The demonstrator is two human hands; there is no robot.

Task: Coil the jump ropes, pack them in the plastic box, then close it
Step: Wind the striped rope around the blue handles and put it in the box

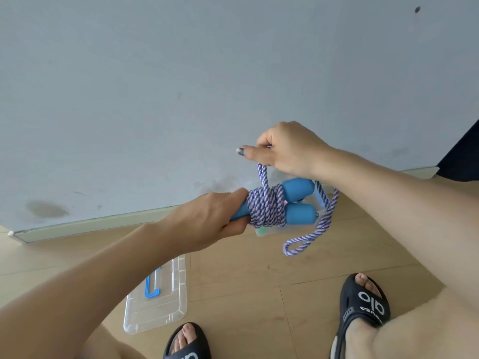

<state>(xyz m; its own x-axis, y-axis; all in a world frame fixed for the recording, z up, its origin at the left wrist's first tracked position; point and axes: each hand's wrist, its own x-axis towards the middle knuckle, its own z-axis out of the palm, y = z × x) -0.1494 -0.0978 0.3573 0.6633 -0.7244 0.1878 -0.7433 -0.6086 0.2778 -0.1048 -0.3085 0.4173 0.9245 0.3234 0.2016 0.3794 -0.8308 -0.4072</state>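
Observation:
My left hand [215, 218] grips the two blue handles [298, 200] of a jump rope, held side by side in the air. Purple-and-white rope [265, 209] is wound in several turns around both handles. My right hand [287, 149] pinches the rope just above the coil, pulling it upward. A loose loop of rope [311, 237] hangs down to the right. The clear plastic box [269, 231] sits on the floor behind the handles, mostly hidden by them. Its clear lid [158, 296] with a blue handle lies on the floor at lower left.
A grey wall [181, 86] with a pale skirting board [90, 225] stands close ahead. The floor [246, 281] is light wood. My feet in black slides, left [186, 342] and right [363, 301], stand at the bottom of the view.

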